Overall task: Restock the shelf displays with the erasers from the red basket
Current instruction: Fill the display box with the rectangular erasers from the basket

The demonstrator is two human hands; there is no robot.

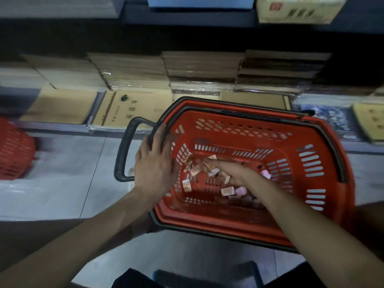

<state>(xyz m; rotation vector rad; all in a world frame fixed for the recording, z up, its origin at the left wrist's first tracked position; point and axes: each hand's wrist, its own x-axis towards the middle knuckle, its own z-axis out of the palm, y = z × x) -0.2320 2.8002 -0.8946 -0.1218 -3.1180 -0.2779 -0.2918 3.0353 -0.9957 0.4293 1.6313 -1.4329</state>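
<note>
The red basket with black rim and handles sits on the floor in front of the low shelf. Several small pink and orange-wrapped erasers lie scattered on its bottom. My left hand lies flat over the basket's left rim, fingers spread along the edge. My right hand reaches down inside the basket among the erasers, fingers stretched toward the left; whether it grips one is unclear in the blur.
Stacks of brown notebooks fill the low shelf behind the basket. A second red basket stands at the far left. Cardboard boxes sit on the upper shelf. Grey tiled floor lies left of the basket.
</note>
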